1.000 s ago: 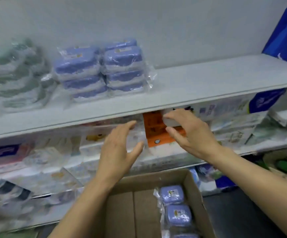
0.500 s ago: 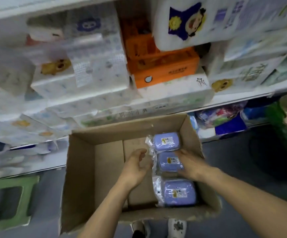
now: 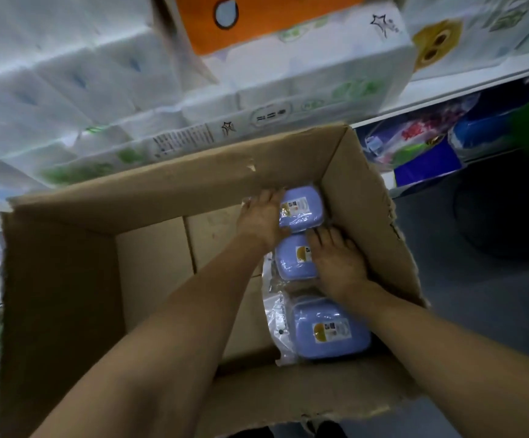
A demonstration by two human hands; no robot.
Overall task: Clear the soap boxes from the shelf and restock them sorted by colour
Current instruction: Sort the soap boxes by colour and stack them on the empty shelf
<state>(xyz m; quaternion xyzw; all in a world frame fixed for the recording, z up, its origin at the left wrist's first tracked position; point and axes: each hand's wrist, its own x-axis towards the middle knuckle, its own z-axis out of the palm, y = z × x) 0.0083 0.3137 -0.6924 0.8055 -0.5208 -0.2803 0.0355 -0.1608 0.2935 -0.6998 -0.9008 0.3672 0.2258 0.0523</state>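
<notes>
Both hands are deeper in the cardboard box (image 3: 162,197) now than half a second back. The left hand (image 3: 261,219) curls round the far purple soap box (image 3: 302,210); the right hand (image 3: 339,263) lies fingers straight on the middle soap box (image 3: 291,262). A third soap box (image 3: 331,331) sits nearer, behind the wrists, all three along the box's right wall. Beyond the fingertips, white tissue packs (image 3: 288,90) crowd the shelf, orange pack (image 3: 272,20) on top.

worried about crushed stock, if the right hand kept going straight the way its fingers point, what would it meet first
Probably the far purple soap box: the right hand lies over the middle soap box, fingers pointing at the far one. Depth is unclear.
</notes>
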